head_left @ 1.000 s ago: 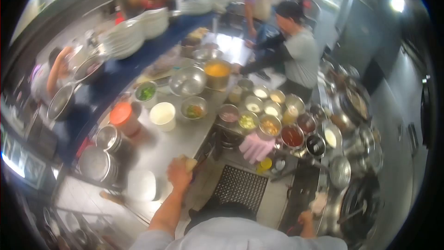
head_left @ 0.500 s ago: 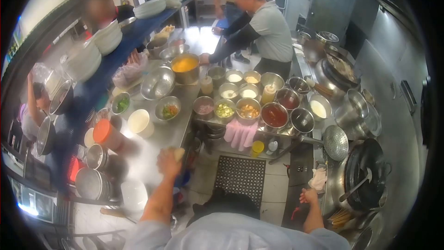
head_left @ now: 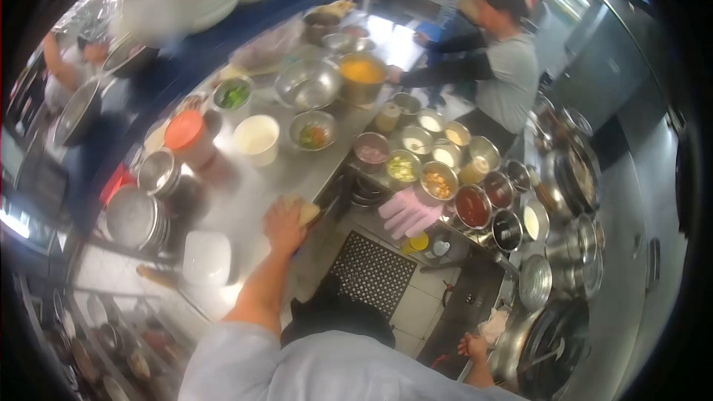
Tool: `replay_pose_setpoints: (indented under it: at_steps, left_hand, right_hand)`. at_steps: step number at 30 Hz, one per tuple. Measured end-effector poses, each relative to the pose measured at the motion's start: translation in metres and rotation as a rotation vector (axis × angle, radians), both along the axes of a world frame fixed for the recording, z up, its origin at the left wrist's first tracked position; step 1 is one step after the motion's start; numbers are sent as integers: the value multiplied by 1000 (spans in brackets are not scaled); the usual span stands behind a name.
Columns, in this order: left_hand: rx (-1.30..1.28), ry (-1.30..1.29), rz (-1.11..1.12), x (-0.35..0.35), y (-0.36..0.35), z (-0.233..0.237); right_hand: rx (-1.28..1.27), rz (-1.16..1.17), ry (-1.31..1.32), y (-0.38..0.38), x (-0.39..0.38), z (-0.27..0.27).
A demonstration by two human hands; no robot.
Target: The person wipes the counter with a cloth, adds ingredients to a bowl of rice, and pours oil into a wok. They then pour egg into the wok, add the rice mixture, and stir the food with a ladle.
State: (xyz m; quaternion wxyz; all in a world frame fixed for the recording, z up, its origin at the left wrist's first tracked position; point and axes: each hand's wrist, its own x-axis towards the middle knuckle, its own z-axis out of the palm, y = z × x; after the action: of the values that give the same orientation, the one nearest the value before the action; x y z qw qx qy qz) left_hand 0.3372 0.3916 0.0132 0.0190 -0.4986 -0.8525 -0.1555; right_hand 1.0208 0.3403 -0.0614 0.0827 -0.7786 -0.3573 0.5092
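My left hand (head_left: 286, 224) rests at the edge of the steel counter (head_left: 245, 186), its fingers over a pale tan cloth or sponge (head_left: 308, 214). A white square bowl (head_left: 207, 257) stands on the counter to its lower left, and a white round tub (head_left: 256, 139) stands beyond it. On the right, my right hand (head_left: 473, 344) hangs near a pale crumpled cloth (head_left: 493, 325) by the stove, its fingers curled. Whether it holds anything is too small to tell.
Steel pots of sauces and chopped food (head_left: 439, 180) fill the station ahead. A wok (head_left: 553, 349) with a ladle is at the lower right. A co-worker in a grey shirt (head_left: 512, 85) stands beyond. A perforated black mat (head_left: 373, 273) covers part of the floor.
The whole view has tilted and shifted. My left hand keeps its place at the counter edge with the tan cloth or sponge. My right hand appears lower in view, still near the pale cloth.
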Motion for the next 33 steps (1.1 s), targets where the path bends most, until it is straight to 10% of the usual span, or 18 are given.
replay_pose_setpoints:
  at_steps: [5, 9, 10, 12, 33]
  left_hand:
    - [29, 16, 2, -3, 0, -9]
    - [3, 15, 9, -4, 2, -6]
    - [6, 18, 5, -4, 1, -6]
    - [21, 27, -6, -4, 3, -5]
    - [-48, 122, 9, 9, 8, 3]
  right_hand:
    - [-9, -191, 195, -2, -6, -1]
    - [344, 492, -8, -25, 63, -86]
    - [367, 460, 2, -35, 62, -81]
    - [-38, -382, 325, -31, -19, 23]
    - [52, -163, 115, -40, -13, 30]
